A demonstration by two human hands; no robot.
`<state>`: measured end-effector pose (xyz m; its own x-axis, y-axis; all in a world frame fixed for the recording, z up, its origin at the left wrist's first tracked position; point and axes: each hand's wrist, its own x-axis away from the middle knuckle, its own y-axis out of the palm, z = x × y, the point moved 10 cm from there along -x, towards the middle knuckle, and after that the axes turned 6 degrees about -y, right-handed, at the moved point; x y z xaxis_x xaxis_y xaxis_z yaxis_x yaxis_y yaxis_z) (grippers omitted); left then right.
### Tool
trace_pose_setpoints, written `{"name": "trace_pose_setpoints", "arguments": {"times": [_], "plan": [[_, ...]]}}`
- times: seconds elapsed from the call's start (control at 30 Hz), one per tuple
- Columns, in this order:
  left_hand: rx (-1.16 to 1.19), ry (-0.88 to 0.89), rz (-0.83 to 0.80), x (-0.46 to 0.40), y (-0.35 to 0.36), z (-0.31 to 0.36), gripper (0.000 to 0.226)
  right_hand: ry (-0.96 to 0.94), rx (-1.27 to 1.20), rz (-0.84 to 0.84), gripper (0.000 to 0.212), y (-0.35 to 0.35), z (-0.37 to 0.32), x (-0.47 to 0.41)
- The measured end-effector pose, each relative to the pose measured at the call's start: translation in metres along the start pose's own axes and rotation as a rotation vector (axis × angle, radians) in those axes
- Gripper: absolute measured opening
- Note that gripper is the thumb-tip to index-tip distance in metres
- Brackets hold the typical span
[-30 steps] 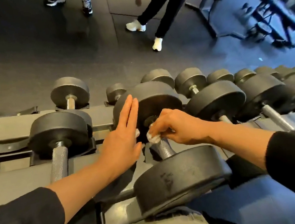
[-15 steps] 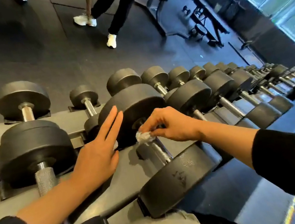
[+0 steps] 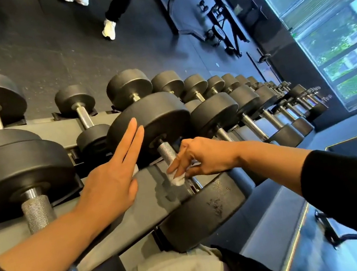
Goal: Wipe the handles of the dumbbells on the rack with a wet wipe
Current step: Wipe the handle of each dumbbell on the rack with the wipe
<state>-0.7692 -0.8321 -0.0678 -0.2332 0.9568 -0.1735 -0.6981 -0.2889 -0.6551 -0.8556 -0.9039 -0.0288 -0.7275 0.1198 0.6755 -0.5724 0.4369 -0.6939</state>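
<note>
Pinching a small white wet wipe (image 3: pixel 177 180) against the knurled steel handle (image 3: pixel 169 154) of a large black dumbbell (image 3: pixel 178 159), the right hand (image 3: pixel 202 156) works near the lower end of the bar, just above the near weight head, with two fingers extended along the wipe. The dumbbell lies on the upper tier of a grey rack (image 3: pixel 123 207), its far head beside the left hand (image 3: pixel 112 183), which is held flat with fingers straight and pressed together, fingertips against that head's rim. More dumbbells line the rack on both sides, the row receding to the right toward tall windows (image 3: pixel 332 36). On the dark gym floor (image 3: pixel 37 45) beyond, another person's white shoe (image 3: pixel 109 28) is visible.
</note>
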Motion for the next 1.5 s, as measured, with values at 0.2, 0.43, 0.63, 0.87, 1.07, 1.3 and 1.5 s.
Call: {"name": "trace_pose_setpoints", "arguments": {"times": [0.2, 0.43, 0.63, 0.87, 1.07, 1.3, 1.5], "plan": [[-0.003, 0.002, 0.000, 0.001, 0.000, 0.003, 0.110, 0.041, -0.190, -0.137, 0.022, 0.015, 0.001, 0.002], [-0.017, 0.027, -0.012, 0.001, 0.003, 0.007, 0.105, 0.012, 0.063, 0.324, 0.025, -0.027, 0.008, 0.008], [-0.019, 0.028, 0.002, 0.000, 0.002, 0.007, 0.105, -0.032, -0.092, 0.165, 0.019, -0.012, 0.009, -0.001], [0.001, 0.035, -0.005, 0.001, 0.002, 0.006, 0.102, 0.018, -0.403, 0.010, 0.016, 0.006, 0.010, 0.005], [-0.028, 0.027, 0.062, 0.003, -0.026, -0.004, 0.089, -0.038, -0.386, 0.299, 0.027, -0.028, -0.004, -0.011], [-0.183, -0.085, 0.214, 0.041, -0.088, -0.006, 0.081, -0.220, -0.365, 0.300, 0.025, -0.030, -0.054, -0.043], [-0.372, -0.242, 0.269, 0.085, -0.124, -0.005, 0.082, -0.413, -0.191, 0.260, 0.022, -0.040, -0.106, -0.063]]}}
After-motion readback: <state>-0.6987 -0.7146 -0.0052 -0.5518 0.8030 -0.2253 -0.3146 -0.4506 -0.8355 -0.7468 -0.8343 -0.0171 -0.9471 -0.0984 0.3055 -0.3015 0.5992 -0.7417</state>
